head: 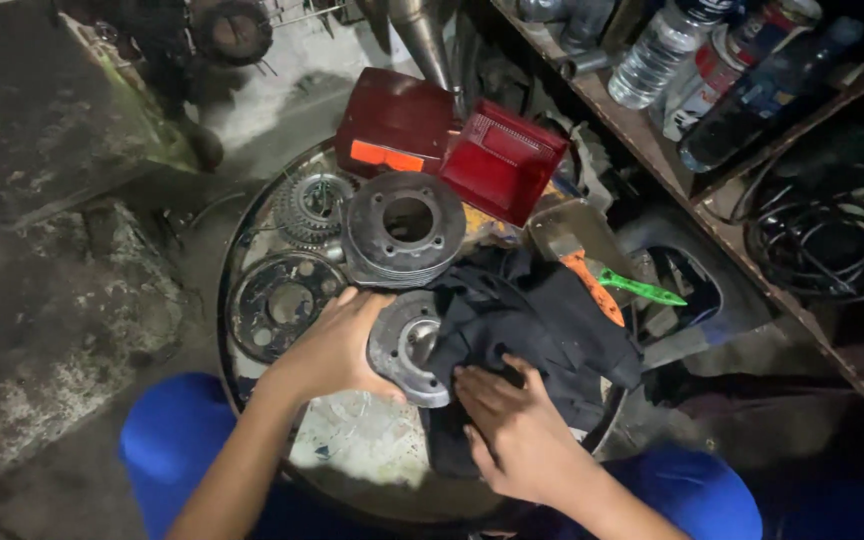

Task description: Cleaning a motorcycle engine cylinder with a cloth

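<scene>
Head cam: left hand (pixel 337 350) grips metal disc (pixel 407 348), right hand (pixel 512 430) flat on black cloth (pixel 532 320), red boxes (pixel 452 140) behind.

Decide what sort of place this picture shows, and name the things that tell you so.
Probably a small motorcycle repair workshop. A grey finned metal engine cylinder and a toothed steel sprocket sit on a round drum top, beside red plastic tail-light lenses. The left hand grips a round metal part.
</scene>
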